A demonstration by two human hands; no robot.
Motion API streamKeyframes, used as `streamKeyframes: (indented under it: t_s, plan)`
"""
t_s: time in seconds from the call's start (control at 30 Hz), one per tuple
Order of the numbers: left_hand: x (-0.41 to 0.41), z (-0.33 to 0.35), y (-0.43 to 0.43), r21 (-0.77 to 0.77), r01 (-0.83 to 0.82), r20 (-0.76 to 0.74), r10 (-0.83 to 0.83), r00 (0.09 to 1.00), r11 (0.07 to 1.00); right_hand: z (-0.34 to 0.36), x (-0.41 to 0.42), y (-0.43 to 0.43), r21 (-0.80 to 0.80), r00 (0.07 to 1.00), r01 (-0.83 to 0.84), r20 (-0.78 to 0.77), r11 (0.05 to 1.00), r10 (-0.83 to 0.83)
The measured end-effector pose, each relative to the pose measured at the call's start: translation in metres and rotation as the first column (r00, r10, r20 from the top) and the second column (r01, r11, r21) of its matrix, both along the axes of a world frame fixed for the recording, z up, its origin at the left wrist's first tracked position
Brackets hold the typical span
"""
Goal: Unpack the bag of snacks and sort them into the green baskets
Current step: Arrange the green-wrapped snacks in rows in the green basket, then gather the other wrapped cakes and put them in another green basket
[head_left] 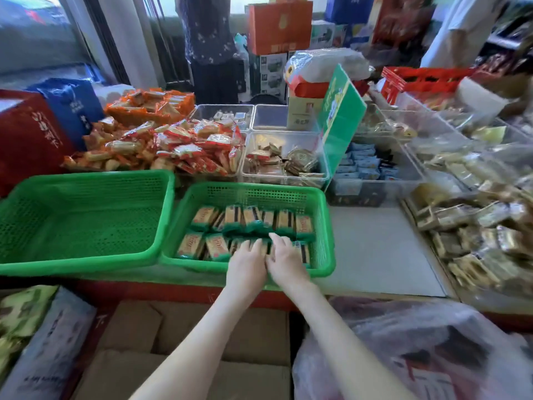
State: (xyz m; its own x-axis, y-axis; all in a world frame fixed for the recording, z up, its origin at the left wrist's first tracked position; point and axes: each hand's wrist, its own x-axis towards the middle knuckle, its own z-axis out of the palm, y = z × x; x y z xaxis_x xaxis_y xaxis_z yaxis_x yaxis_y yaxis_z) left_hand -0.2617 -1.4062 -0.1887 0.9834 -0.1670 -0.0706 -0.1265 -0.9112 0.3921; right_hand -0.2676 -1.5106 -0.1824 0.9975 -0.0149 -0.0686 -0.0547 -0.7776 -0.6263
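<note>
Foreground: cardboard boxes [184, 342] sit low at the front, with a crumpled clear plastic bag [418, 356] printed in red just right of them.
Forearms: both bare, reaching forward over the red edge of the counter [375, 249] into the right green basket [328, 226].
Left hand [247, 259]: fingers straight, lying flat on the front row of snack packets [236, 217]; it grips nothing.
Right hand [287, 261]: beside the left and touching it — fingers likewise laid flat on the same row, nothing pinched.
Packets: tan faces with green ends, in two rows across the floor of the right green basket; the back row leans, packet against packet.
Baskets: both on the counter, the right one's rim just beside the left green basket [86, 220], which is larger and shows its mesh floor all over.
Right side: heap of gold-wrapped snacks [476, 235] — blurred, wording unreadable.
Behind the baskets: pile of red-and-orange packets [187, 145] on the left, clear bin [288, 133] of brown-wrapped sweets in the middle, tilted green sign card [343, 119] beside it.
Far back: red carton [279, 27] on stacked boxes; a person [207, 33] in dark patterned clothing stands left of it.
</note>
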Motion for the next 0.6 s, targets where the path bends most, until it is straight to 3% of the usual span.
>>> streamKeyframes:
  t_s: [0.17, 0.43, 0.6]
  plan:
    - [-0.075, 0.025, -0.111, -0.109, 0.067, 0.008, -0.067, 0.998, 0.992, 0.019, -0.079, -0.110, 0.000, 0.991, 0.121, 0.051, 0.993, -0.121]
    - [-0.160, 0.027, -0.256, -0.093, 0.214, -0.049, -0.219, 0.975, 0.972, 0.008, -0.187, -0.266, -0.016, 0.967, 0.256, -0.002, 0.967, -0.256]
    - [-0.171, 0.030, -0.312, -0.087, 0.285, -0.006, -0.287, 0.958, 0.954, -0.002, -0.214, -0.335, -0.053, 0.937, 0.349, 0.002, 0.936, -0.350]
